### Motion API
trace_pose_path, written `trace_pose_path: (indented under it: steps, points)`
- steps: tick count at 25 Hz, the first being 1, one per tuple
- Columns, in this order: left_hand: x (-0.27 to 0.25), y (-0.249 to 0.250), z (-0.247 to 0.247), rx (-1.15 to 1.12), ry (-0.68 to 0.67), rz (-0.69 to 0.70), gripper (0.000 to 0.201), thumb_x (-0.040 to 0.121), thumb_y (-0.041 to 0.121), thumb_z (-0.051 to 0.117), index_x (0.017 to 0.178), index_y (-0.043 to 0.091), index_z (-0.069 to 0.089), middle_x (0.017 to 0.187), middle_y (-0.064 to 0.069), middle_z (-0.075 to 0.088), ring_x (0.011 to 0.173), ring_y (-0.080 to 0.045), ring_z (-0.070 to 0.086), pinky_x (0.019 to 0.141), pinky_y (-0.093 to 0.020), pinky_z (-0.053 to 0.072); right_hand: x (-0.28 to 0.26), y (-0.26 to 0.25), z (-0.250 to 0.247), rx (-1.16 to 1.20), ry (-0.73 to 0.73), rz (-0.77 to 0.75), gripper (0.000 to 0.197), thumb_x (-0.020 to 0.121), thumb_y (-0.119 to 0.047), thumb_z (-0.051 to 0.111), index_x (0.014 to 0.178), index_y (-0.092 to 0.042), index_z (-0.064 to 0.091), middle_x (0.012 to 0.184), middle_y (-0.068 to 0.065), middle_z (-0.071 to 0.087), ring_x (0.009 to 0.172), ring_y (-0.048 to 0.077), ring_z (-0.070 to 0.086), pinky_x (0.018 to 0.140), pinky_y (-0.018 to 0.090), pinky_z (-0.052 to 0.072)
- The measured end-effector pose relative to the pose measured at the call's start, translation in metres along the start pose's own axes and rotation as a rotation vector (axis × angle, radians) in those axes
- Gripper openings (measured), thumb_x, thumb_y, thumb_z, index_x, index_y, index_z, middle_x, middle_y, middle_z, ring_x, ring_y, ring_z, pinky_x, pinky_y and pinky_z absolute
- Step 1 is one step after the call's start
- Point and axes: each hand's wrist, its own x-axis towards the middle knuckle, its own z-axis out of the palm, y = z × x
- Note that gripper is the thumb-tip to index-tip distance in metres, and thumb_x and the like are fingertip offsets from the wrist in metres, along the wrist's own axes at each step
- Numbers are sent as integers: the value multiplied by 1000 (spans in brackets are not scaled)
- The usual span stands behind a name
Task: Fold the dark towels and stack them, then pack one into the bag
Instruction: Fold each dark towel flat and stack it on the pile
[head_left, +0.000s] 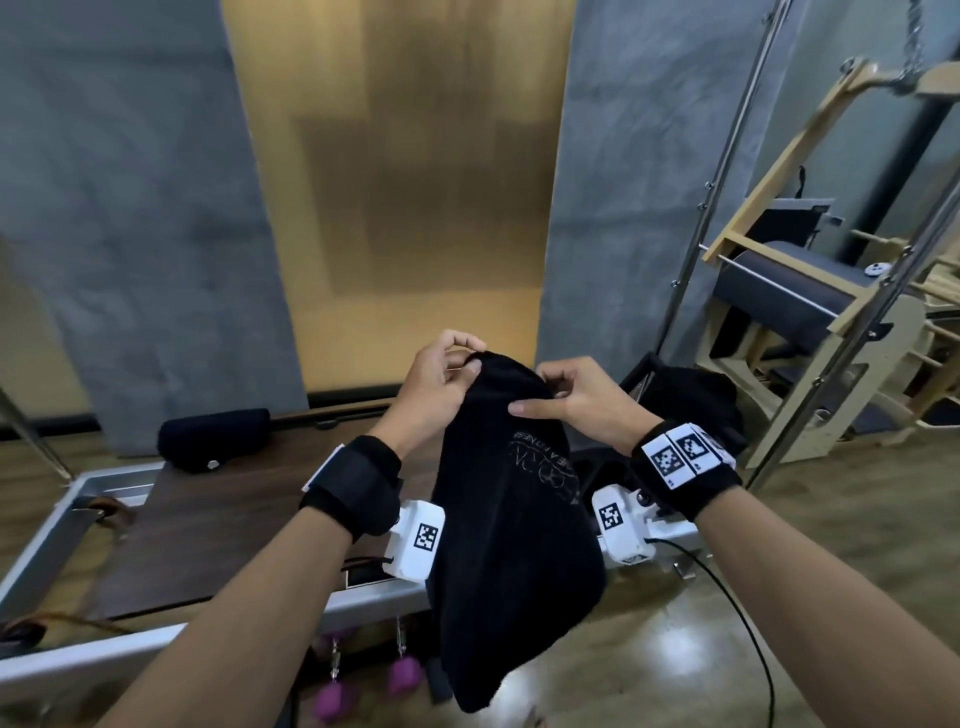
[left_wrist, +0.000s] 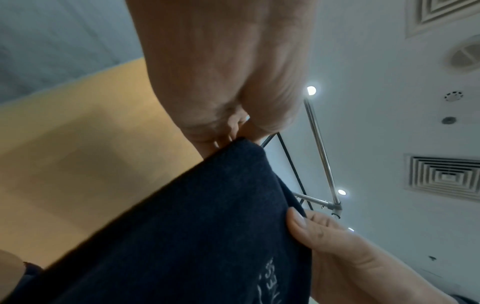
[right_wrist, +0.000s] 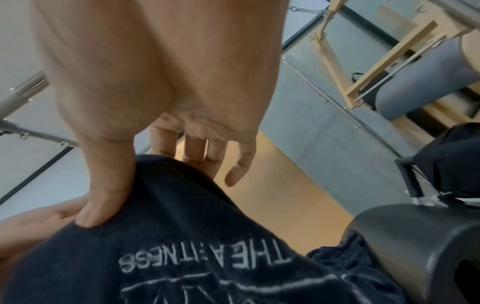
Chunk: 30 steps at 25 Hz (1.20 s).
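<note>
At the top edge of the dark towel (head_left: 511, 499), held up in the air in front of the person, the left hand (head_left: 439, 387) pinches one corner between thumb and fingers, and the right hand (head_left: 574, 397) grips the edge just beside it, thumb pressed on the cloth. To fold well, I think the hands should slide apart along this edge until the towel hangs flat, then join the corners evenly. More dark cloth (head_left: 691, 400) lies on the equipment behind; no bag is visible.
</note>
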Motion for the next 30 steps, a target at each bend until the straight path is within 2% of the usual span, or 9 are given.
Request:
trace_pose_path:
  steps: [5,9,13,16,18,23,26,29,30]
  points:
    - [-20,2,-45,15,136,97,12,100,8,71,108,14,77,110,-1,77,107,-12,73,91,-25,57,22,-4,37,-64,-115,-56,54,73,-36,95,80,2,57,76,13,61,73,22,60,72,36,45]
    - [-35,-7,-88,79,267,83,11,96,12,76,99,21,82,95,13,79,93,-4,71,85,-21,56,25,14,36,-215,-221,-28,53,77,-26,92,67,-14,41,67,4,36,64,17,34,64,29,29]
    - [-59,-25,-117,157,350,65,14,96,7,75,98,19,83,94,12,80,92,0,71,82,-12,52,30,35,28,-488,-273,28,34,78,-25,91,62,-25,61,62,-11,57,59,4,50,65,21,42]
    - [-76,-39,-143,136,483,64,11,97,4,73,104,7,81,99,-3,81,98,-14,75,91,-26,58,31,46,26,-685,-155,58,25,76,-26,92,69,-20,70,70,-4,69,63,4,57,70,34,50]
    - [-87,-49,-164,122,564,43,11,97,2,72,105,4,80,99,-7,80,94,-13,75,89,-27,58,30,50,24,-672,-51,43,27,75,-26,93,64,-23,69,64,-10,66,60,2,55,66,30,46]
    - [-111,-70,-201,175,672,-26,9,94,6,77,94,15,79,83,10,79,78,0,72,76,-18,55,36,40,33,-559,119,-52,27,80,-11,88,71,-32,74,76,-10,74,75,9,69,75,27,49]
    - [-115,-80,-213,247,774,-35,14,92,13,81,86,25,77,79,7,76,71,-2,67,73,-23,52,40,31,49,-530,263,-85,15,81,-21,88,76,-27,76,78,-8,72,79,16,67,77,30,49]
    - [-113,-88,-220,362,849,-50,17,88,22,84,79,34,75,77,-10,66,67,-12,54,71,-31,45,44,27,58,-511,426,-77,18,80,-34,89,73,-28,74,72,-2,66,71,18,60,69,30,44]
    - [-111,-91,-220,348,875,-49,18,88,24,85,77,35,75,71,-6,62,64,-11,51,69,-31,44,47,29,60,-498,470,-71,20,80,-36,88,70,-29,72,67,0,63,66,17,58,65,29,42]
